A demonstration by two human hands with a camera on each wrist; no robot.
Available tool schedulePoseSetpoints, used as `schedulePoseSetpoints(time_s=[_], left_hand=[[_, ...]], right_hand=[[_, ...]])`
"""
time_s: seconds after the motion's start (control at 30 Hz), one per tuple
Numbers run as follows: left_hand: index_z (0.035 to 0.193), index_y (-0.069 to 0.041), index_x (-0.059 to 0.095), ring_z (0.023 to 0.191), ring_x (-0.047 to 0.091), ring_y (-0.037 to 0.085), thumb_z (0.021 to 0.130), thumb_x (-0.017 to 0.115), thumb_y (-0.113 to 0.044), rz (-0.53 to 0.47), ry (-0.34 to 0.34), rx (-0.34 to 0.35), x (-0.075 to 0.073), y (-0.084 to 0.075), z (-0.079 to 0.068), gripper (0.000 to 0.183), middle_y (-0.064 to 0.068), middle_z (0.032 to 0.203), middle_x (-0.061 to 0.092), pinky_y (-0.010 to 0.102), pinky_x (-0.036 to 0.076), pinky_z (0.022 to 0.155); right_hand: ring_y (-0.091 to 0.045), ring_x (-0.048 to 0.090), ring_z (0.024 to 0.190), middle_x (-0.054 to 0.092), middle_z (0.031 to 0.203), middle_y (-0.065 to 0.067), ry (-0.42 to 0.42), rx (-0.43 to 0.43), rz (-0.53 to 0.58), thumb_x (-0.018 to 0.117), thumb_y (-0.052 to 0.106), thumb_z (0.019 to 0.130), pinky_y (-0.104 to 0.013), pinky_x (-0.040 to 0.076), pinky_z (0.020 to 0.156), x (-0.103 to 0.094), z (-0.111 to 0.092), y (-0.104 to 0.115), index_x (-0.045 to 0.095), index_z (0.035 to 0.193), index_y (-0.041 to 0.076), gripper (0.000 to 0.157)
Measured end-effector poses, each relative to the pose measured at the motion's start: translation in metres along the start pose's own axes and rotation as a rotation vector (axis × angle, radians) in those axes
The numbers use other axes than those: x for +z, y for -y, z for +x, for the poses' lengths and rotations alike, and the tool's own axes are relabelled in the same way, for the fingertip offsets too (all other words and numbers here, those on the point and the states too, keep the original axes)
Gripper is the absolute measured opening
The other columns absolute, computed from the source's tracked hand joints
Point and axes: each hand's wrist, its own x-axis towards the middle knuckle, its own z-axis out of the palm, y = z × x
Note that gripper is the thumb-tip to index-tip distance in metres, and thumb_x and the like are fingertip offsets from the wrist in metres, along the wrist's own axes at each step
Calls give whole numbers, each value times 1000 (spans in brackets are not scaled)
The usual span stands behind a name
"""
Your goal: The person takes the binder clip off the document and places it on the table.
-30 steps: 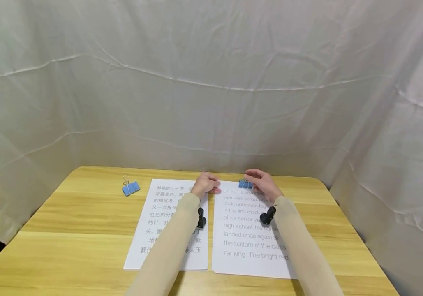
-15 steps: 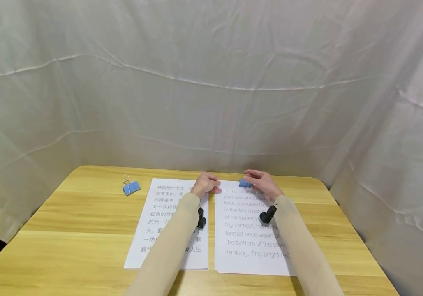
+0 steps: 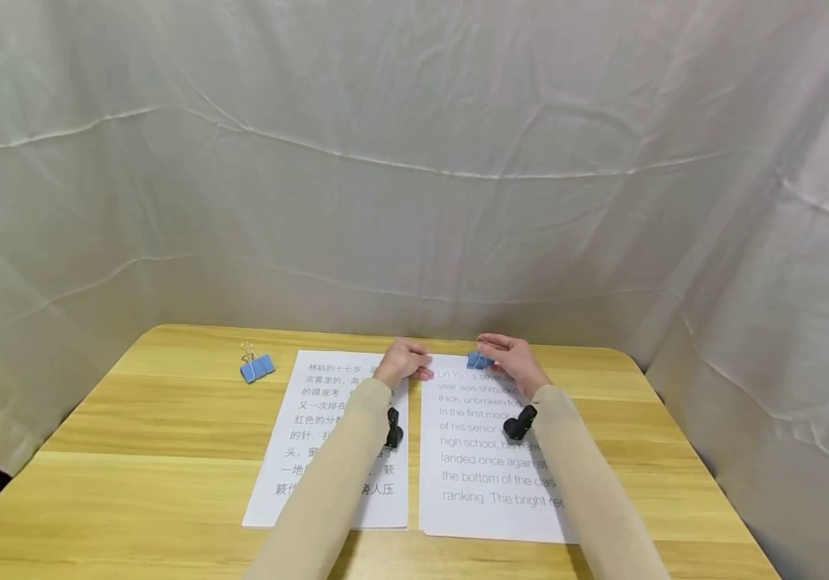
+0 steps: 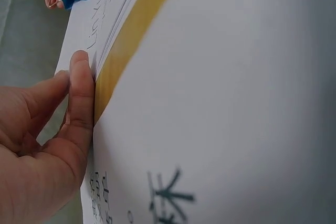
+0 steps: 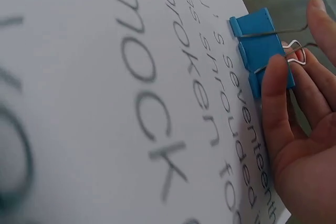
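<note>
My right hand grips a blue binder clip at the top edge of the English-printed paper stack. In the right wrist view, the thumb lies against the clip and other fingers are by its wire handles, which point away from the page. The clip's mouth is over the sheets' edge; how deep it sits I cannot tell. My left hand holds the top left corner of that same stack. Its thumb and a finger meet at the corner in the left wrist view. The forearm crosses the Chinese-printed stack.
Another blue binder clip lies on the wooden table, left of the Chinese-printed stack, with a handle upright. A narrow strip of table separates the two stacks. Grey cloth hangs behind the table and along both sides.
The English-printed stack has shifted slightly and its bottom edge sits a little differently. My right wrist has turned and moved slightly left. The left hand stays in place.
</note>
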Motion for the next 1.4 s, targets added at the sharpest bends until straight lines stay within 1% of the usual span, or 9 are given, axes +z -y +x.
schedulePoseSetpoints(time_s=[0.13,0.37,0.6,0.73,0.87,1.07,1.2,1.27,1.4], left_hand=[[121,6,64,65,72,16,93,64,-2,9,-5,1,2,-1,-1,29,21,99,72,25,60,63],[120,8,63,61,70,15,93,63,0,-4,1,17,4,-2,-1,28,25,101,71,26,60,63],[115,9,66,65,72,19,92,64,1,1,-33,22,5,-4,-5,25,26,101,71,28,61,66],[117,8,65,65,72,19,92,63,1,12,-51,19,5,-4,-6,25,25,101,71,29,61,67],[118,8,65,64,72,18,93,63,1,19,-60,13,4,-3,-6,26,25,99,72,30,61,68],[119,7,64,64,72,18,93,63,0,25,-66,1,4,-3,-6,27,24,96,72,30,61,68],[121,6,64,65,73,18,93,63,0,27,-67,-5,4,-3,-5,29,24,96,72,29,60,66],[121,7,64,63,72,17,92,63,1,23,-64,-7,4,-3,-5,29,24,96,72,28,60,65],[120,8,64,59,70,15,92,64,2,4,-59,-6,3,-2,-3,29,24,94,72,27,60,63]], right_hand=[[-12,58,103,65,130,-5,-48,13,11,74,29,89,-19,52,67,3,0,0,62,132,14,48],[-12,60,101,67,128,-5,-85,-2,23,75,32,87,-18,52,67,4,0,0,63,131,16,48],[-6,63,99,65,131,-7,-94,-49,119,75,31,87,-17,54,69,4,3,2,62,132,15,49],[-4,64,97,68,126,-1,-98,-70,177,76,30,87,-18,54,70,5,4,4,62,132,14,50],[-3,64,94,70,121,3,-91,-89,199,75,30,87,-17,53,68,6,4,7,61,132,13,50],[-5,61,92,67,128,-6,-67,-98,109,72,35,89,-16,51,67,4,1,10,60,133,12,50],[-9,58,97,66,128,-4,-55,-77,31,71,40,89,-18,51,70,0,-3,13,61,132,15,51],[-10,58,98,66,127,-4,-51,-74,39,72,40,89,-19,51,71,-2,-5,14,60,132,15,52],[-10,58,98,65,128,-4,-38,-78,105,72,40,89,-20,50,70,-7,-9,16,58,135,13,55]])
